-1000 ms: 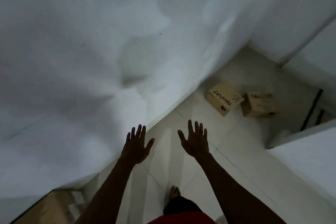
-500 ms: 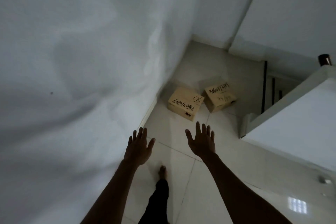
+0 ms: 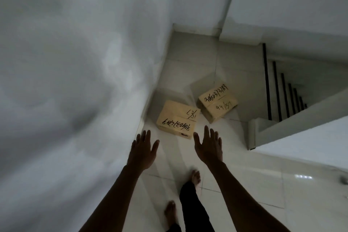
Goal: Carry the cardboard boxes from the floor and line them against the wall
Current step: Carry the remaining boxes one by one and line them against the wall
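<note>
Dim tiled floor (image 3: pixel 254 190): two scrawled cardboard boxes (image 3: pixel 177 120), left hand (image 3: pixel 142 151) and right hand (image 3: pixel 208 147) spread empty.

A single head-worn view looks steeply down along the wall (image 3: pixel 75 81) at the tiled floor (image 3: pixel 244 184).

Two cardboard boxes on the floor (image 3: pixel 244 190): near box (image 3: pixel 177 118) beside the left wall (image 3: pixel 75 81), far box (image 3: pixel 218 100) rightward, before the staircase (image 3: pixel 286 98).
</note>
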Tool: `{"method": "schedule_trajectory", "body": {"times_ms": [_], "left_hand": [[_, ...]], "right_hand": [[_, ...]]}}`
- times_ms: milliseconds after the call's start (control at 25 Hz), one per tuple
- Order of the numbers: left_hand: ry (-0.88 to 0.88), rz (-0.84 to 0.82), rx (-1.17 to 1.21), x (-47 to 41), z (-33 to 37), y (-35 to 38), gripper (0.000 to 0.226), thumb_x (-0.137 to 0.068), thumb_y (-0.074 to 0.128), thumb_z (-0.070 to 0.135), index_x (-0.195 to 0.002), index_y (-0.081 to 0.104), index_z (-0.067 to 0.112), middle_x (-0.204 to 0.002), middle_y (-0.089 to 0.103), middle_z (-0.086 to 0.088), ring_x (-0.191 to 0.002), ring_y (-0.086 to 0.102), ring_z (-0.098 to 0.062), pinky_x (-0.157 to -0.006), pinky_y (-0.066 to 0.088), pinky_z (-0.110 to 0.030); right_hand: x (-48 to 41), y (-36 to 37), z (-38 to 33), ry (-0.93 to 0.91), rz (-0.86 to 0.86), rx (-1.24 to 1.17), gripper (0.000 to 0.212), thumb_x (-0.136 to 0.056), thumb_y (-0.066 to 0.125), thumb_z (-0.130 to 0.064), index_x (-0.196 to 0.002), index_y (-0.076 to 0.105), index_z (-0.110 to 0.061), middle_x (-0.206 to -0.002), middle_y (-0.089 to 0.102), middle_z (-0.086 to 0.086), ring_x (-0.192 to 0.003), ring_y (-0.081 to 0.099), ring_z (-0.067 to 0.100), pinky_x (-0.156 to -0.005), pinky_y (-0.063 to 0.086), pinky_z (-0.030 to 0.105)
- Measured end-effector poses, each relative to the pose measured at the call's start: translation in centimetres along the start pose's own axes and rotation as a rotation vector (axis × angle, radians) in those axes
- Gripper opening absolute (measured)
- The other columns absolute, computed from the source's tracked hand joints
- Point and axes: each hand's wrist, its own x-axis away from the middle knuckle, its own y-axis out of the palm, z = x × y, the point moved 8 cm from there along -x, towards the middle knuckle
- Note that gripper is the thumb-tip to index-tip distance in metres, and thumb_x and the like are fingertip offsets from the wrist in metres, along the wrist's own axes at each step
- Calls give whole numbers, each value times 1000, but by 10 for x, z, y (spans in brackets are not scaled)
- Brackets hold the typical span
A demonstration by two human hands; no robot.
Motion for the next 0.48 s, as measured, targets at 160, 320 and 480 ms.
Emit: {"method": "schedule_trajectory", "body": {"times_ms": [160,320,480], "left_hand": [[-37,-16,32,-116,5,28,67,-99,29,49,-153,13,14,-162,15,-11,-150,11,-30,-122,15,-45],[-69,-55,39,-246,-12,95,66,-99,31,48,-153,15,13,-161,20,-14,-148,16,-33,-120,22,-50],[-62,-85,44,-351,-43,171,64,-98,33,48,-149,24,11,-152,35,-15,-140,34,-33,-112,37,-48]], "right_hand": [[-105,44,26,99,-57,-36,76,-97,25,-60,-157,15,-13,-163,18,16,-151,12,35,-123,12,49],[-216,123,62,169,-100,-48,77,-96,25,-61,-157,14,-14,-163,17,15,-151,12,34,-123,13,48],[-304,217,92,242,-128,-104,78,-95,30,-61,-156,17,-13,-161,24,16,-148,23,33,-119,24,48]]}}
